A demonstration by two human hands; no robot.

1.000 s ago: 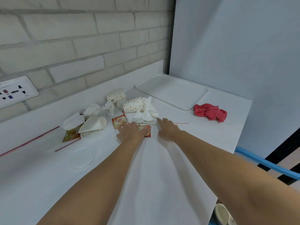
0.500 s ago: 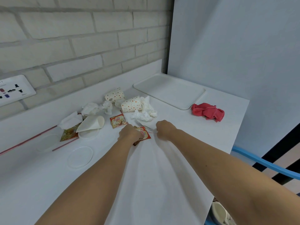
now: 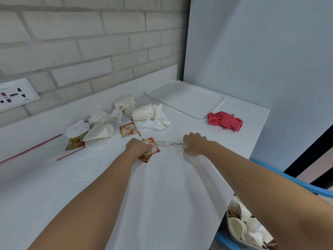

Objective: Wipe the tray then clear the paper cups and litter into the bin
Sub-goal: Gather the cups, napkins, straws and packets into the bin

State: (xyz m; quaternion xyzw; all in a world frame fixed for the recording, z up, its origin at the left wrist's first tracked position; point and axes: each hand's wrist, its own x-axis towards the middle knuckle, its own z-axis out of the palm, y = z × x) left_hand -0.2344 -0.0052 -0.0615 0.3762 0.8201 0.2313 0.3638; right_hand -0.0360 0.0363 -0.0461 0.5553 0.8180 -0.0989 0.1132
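**Both hands on litter at the counter's middle**

The left hand [image 3: 137, 147] lies knuckles up with its fingers curled down onto the sachets [image 3: 152, 146], a small fanned stack that it grips at the near left edge. The right hand [image 3: 195, 144] is curled round the handle of a clear fork [image 3: 163, 143], whose tines point left towards the sachets. A red-striped straw [image 3: 177, 146] runs under the same hand; whether the fingers hold it too cannot be told.

The tray [image 3: 183, 97] sits bare in the far right corner of the counter [image 3: 162, 195], against the blue wall. A red cloth [image 3: 225, 121] lies crumpled just beside the tray's near right corner.

Beyond the hands, two dotted cups lie on their sides, the far cup [image 3: 124, 102] near the brick wall and the near cup [image 3: 143, 111] beside it, with tissue [image 3: 156, 121] bunched round them. A lone sachet [image 3: 127, 129] lies in front of them. Further left are a flattened white cup [image 3: 100, 132], more tissue [image 3: 98, 116], long straws [image 3: 32, 149] and a clear lid [image 3: 86, 166].

The bin [image 3: 232, 237] stands below the counter's near right edge, holding cups and tissue.
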